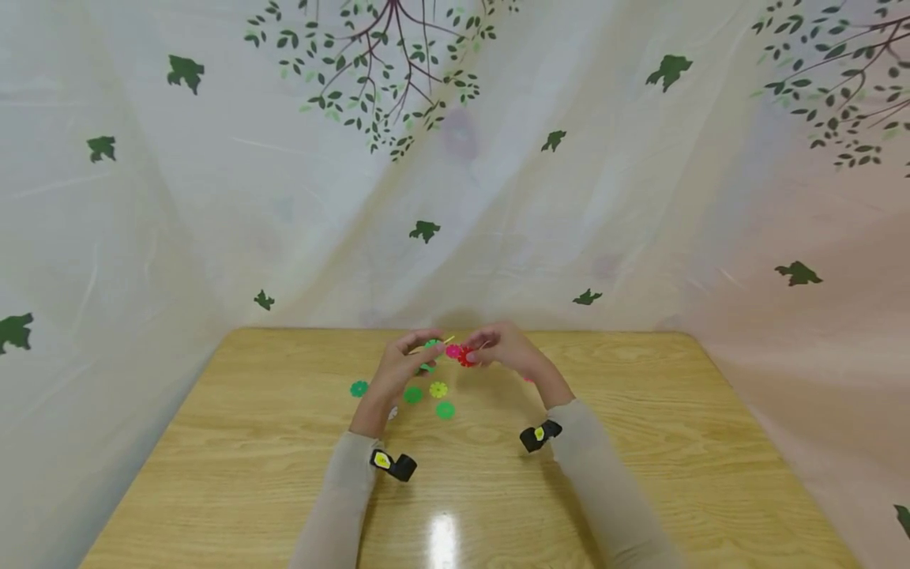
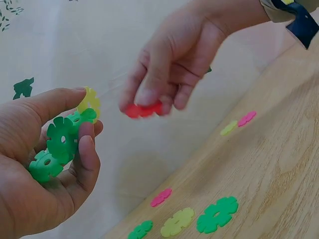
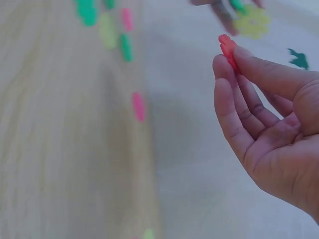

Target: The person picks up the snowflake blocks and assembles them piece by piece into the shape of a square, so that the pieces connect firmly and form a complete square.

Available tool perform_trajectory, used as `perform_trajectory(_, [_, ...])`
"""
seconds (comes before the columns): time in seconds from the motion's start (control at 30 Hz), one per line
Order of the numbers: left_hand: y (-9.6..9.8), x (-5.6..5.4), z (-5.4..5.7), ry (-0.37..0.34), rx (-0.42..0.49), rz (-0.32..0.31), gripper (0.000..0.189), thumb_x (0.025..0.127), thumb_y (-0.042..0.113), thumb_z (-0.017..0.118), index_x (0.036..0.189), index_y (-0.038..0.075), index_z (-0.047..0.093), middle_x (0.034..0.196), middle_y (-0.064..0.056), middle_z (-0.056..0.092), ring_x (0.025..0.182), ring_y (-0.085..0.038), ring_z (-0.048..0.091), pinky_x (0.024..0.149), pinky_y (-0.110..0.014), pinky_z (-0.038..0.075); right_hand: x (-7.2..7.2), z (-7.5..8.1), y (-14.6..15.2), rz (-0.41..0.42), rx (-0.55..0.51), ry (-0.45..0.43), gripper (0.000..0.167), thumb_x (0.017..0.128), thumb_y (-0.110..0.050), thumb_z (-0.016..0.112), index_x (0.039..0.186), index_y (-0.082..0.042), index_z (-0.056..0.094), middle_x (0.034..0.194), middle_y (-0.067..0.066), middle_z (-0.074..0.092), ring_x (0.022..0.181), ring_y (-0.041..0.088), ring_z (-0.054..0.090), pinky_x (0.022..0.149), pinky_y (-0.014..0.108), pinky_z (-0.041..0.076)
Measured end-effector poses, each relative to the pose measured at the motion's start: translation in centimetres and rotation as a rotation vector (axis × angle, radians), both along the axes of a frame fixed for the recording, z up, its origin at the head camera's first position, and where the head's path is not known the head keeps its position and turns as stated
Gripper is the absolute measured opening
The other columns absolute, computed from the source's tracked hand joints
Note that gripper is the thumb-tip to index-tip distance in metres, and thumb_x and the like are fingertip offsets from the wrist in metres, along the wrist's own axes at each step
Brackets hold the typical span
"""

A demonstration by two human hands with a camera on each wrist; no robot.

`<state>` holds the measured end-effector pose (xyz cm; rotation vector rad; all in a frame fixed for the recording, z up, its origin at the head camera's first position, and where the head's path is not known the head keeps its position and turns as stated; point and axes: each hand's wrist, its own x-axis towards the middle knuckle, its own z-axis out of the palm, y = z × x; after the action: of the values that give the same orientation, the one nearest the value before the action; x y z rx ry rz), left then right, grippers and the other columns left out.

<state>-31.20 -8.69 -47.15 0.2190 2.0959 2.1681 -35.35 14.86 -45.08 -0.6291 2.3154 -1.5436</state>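
My left hand (image 1: 398, 370) grips a small chain of green flower-shaped plastic discs (image 2: 62, 138) slotted together, with a yellow flower disc (image 2: 89, 102) at its upper end beside the thumb tip. Facing it, my right hand (image 1: 510, 349) pinches one red flower disc (image 2: 143, 110) between thumb and fingertips. In the right wrist view that red disc (image 3: 228, 51) appears nearly edge-on, a short gap away from the yellow disc (image 3: 252, 22). Both hands are raised over the far part of the table, and the palm hides some of the green chain.
Loose flower discs lie on the wooden table (image 1: 640, 442): several green ones (image 1: 445, 409), a yellow one (image 1: 438, 390), a pink one (image 2: 161, 197) and a whitish one (image 1: 392, 412) partly behind the left wrist. Another pink disc (image 2: 246, 118) lies near the right arm. A patterned curtain (image 1: 455, 197) hangs behind.
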Motion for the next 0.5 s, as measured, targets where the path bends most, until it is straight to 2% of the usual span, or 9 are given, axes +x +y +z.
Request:
perform_trajectory(0.1, [0.0, 0.0, 0.0, -0.004, 0.000, 0.000, 0.037, 0.096, 0.025, 0.073, 0.130, 0.011, 0.067, 0.124, -0.001, 0.064, 0.086, -0.018, 0.063, 0.079, -0.037, 0.060, 0.3, 0.8, 0.2, -0.063, -0.120, -0.001, 0.028, 0.092, -0.005, 0.074, 0.117, 0.007, 0.070, 0.098, 0.010, 0.074, 0.081, 0.016, 0.073, 0.085, 0.059, 0.060])
perform_trajectory(0.2, [0.1, 0.0, -0.1, -0.008, 0.001, -0.002, 0.038, 0.096, 0.026, 0.073, 0.130, 0.011, 0.067, 0.123, -0.001, 0.064, 0.087, -0.020, 0.063, 0.079, -0.036, 0.060, 0.4, 1.2, 0.2, -0.100, -0.220, 0.003, 0.028, 0.093, -0.003, 0.073, 0.118, 0.010, 0.069, 0.095, 0.004, 0.075, 0.081, 0.016, 0.074, 0.084, 0.054, 0.062])
perform_trajectory(0.33, [0.1, -0.1, 0.0, -0.012, -0.001, 0.001, 0.039, 0.096, 0.026, 0.073, 0.130, 0.009, 0.067, 0.121, -0.001, 0.064, 0.085, -0.017, 0.062, 0.078, -0.033, 0.059, 0.7, 1.4, -0.1, -0.136, -0.290, 0.022, 0.027, 0.092, -0.001, 0.073, 0.116, 0.011, 0.068, 0.091, -0.004, 0.076, 0.081, 0.013, 0.074, 0.082, 0.050, 0.063])
perform_trajectory(0.43, [0.1, -0.1, 0.2, -0.009, -0.011, 0.003, 0.039, 0.096, 0.028, 0.074, 0.130, 0.009, 0.068, 0.123, -0.001, 0.064, 0.087, -0.015, 0.060, 0.080, -0.035, 0.058, 0.8, 1.3, -0.4, -0.169, -0.317, 0.027, 0.027, 0.092, 0.001, 0.073, 0.116, 0.012, 0.068, 0.090, -0.004, 0.075, 0.079, 0.012, 0.074, 0.083, 0.055, 0.061])
perform_trajectory(0.5, [0.1, -0.1, 0.2, -0.007, -0.021, 0.002, 0.040, 0.095, 0.029, 0.074, 0.130, 0.010, 0.068, 0.124, -0.001, 0.064, 0.090, -0.015, 0.059, 0.081, -0.037, 0.057, 0.9, 1.1, -0.5, -0.190, -0.329, 0.029, 0.026, 0.091, 0.002, 0.072, 0.116, 0.011, 0.069, 0.091, 0.000, 0.075, 0.077, 0.011, 0.073, 0.084, 0.058, 0.060])
